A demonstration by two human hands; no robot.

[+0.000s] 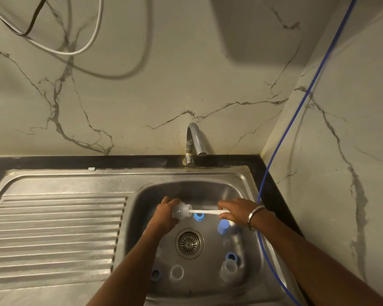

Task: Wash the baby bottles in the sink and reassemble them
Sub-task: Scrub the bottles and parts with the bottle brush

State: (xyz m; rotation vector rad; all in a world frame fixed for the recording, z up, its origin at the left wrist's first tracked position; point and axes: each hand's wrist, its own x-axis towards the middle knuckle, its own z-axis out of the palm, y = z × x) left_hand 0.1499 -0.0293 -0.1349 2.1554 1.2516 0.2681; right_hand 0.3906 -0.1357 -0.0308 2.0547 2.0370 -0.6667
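Here, nearest to the person, several loose parts lie on the floor of the steel sink (241, 180): a blue screw ring (155, 274) at 7 o'clock from the drain strainer (188, 243), a clear ring (177, 272) just beside it, and a clear bottle (228, 268) at 4 o'clock with another blue ring (231, 256) touching it. A blue cap (223, 226) stands at 2 o'clock from the drain, and one more blue ring (199, 216) lies at 12 o'clock.

Above these parts, the left hand (165, 215) grips a clear baby bottle (181, 210), the fingers curled round its body. The bottle lies on its side, its long axis about horizontal, the open neck pointing to 3 o'clock. The right hand (234, 210) holds the handle end of a white bottle brush (205, 211), pinched between curled fingers and thumb. The brush lies along the same axis as the bottle and its far end is already in the neck.

I judge that the coming move is a push and pull along this line, from 3 o'clock to 9 o'clock, with the left hand keeping the bottle steady. If the brush tilts from the axis, it can catch on the neck.

Farther away, the tap (196, 140) stands at 12 o'clock; I see no water coming from it.
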